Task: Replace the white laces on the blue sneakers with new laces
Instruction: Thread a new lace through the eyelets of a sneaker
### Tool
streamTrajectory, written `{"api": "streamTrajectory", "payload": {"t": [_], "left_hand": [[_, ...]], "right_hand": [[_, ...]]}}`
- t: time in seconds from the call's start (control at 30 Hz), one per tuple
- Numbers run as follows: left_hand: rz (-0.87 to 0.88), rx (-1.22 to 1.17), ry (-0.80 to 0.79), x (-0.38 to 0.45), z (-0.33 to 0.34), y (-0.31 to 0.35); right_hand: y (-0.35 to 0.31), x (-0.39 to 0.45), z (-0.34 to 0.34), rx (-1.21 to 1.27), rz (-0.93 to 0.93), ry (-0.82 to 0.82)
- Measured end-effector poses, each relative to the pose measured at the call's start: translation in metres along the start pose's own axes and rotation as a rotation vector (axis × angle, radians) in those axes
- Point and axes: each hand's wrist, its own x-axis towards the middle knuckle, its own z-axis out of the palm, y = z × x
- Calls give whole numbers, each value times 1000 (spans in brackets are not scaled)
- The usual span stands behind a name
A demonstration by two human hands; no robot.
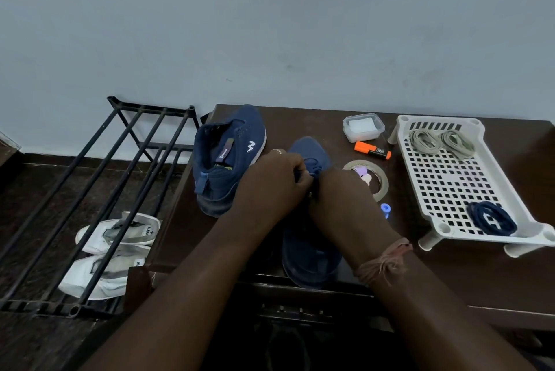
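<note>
Two blue sneakers are on the dark wooden table [480, 280]. The left sneaker [225, 157] has no lace and leans on its side, opening towards me. The near sneaker [309, 250] stands in front of me, toe pointing away. My left hand [270, 187] and my right hand [339, 196] meet over its tongue, both pinching a dark blue lace [312, 168] threaded in it. A white perforated tray [444, 184] at the right carries two coiled off-white laces [441, 142] and one coiled dark blue lace [492, 219].
A small lidded plastic box [363, 127], an orange highlighter [372, 150], a tape roll [375, 178] and a small blue cap [385, 210] lie between sneaker and tray. A black metal shoe rack [99, 190] stands left of the table, with white shoes [114, 253] on the floor beneath it.
</note>
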Motion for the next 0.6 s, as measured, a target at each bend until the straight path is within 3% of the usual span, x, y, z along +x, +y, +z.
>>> {"api": "streamTrajectory", "payload": {"t": [0.27, 0.4, 0.6], "left_hand": [[88, 223, -58, 0, -1, 2], [90, 181, -39, -1, 0, 0], [109, 227, -22, 1, 8, -2]], "right_hand": [[15, 9, 16, 134, 73, 30], [22, 10, 11, 230, 119, -27], [19, 10, 16, 180, 114, 2]]}}
